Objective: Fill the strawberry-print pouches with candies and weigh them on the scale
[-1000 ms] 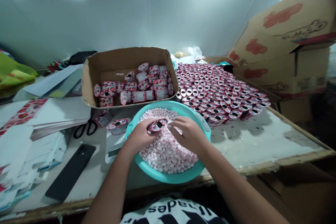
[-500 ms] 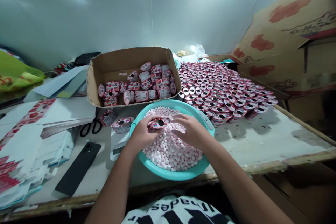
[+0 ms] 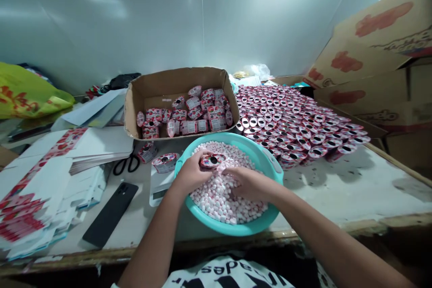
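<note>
My left hand (image 3: 193, 174) is closed around a small red-and-pink printed box (image 3: 212, 160) with rounded sides and a dark hole in its top. The box is upright over a turquoise basin (image 3: 232, 229), its hole facing up. Small pale pink and white candies (image 3: 219, 207) fill much of the basin. Among them, to the right of the box, lies my right hand (image 3: 251, 183). Its thumb and fingers are apart, with the tips partly sunk in the candies. A similar box (image 3: 165, 162) stands on a white scale (image 3: 158, 189) left of the basin.
Behind the basin is a cardboard box (image 3: 130, 117) of printed boxes. Many upright boxes (image 3: 297, 130) with open holes crowd the right side. Scissors (image 3: 126, 164), a dark phone (image 3: 110, 216) and flat white cartons (image 3: 104, 144) lie at left. Large cartons (image 3: 371, 63) lean at far right.
My right hand has moved from beside the printed box's top down into the candies. My left hand still holds the box. The whole view has shifted slightly.
</note>
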A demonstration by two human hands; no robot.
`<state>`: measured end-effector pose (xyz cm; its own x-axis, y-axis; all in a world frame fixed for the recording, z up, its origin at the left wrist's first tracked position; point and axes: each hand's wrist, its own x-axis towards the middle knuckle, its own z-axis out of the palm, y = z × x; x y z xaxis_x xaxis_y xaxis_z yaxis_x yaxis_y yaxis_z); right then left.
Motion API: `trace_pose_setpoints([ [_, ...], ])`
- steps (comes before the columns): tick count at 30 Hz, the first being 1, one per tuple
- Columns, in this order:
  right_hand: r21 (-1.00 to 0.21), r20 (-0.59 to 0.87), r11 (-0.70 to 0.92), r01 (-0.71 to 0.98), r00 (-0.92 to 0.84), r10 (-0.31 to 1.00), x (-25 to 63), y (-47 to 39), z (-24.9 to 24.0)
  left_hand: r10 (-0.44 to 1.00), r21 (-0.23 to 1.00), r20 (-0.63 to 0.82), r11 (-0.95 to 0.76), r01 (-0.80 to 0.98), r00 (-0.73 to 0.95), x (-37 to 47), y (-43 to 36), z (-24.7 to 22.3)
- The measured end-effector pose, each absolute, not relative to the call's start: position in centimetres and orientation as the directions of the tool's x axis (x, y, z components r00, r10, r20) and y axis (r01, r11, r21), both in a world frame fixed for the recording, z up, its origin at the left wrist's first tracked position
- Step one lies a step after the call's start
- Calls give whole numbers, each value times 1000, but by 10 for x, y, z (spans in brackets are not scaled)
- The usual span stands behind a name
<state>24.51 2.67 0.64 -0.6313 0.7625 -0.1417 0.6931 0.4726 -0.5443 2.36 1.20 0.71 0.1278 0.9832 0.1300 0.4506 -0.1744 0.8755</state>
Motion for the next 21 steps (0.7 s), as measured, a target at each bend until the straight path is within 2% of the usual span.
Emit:
trace_pose_setpoints([
  [5, -480, -38, 530, 699, -620, 784, 238, 34, 11, 976, 845, 152, -209, 491, 154, 25, 11, 10],
  [10, -438, 90, 570, 695, -597, 797, 233, 53, 43, 979, 846, 136, -194, 496, 151, 27, 9, 11],
  [15, -455, 134, 613, 646, -631, 764, 217, 62, 69, 972, 821, 156, -227, 524, 177, 25, 8, 16],
  [21, -514, 173, 700, 495, -740, 650, 192, 63, 62, 961, 774, 173, -267, 574, 215, 24, 9, 17],
])
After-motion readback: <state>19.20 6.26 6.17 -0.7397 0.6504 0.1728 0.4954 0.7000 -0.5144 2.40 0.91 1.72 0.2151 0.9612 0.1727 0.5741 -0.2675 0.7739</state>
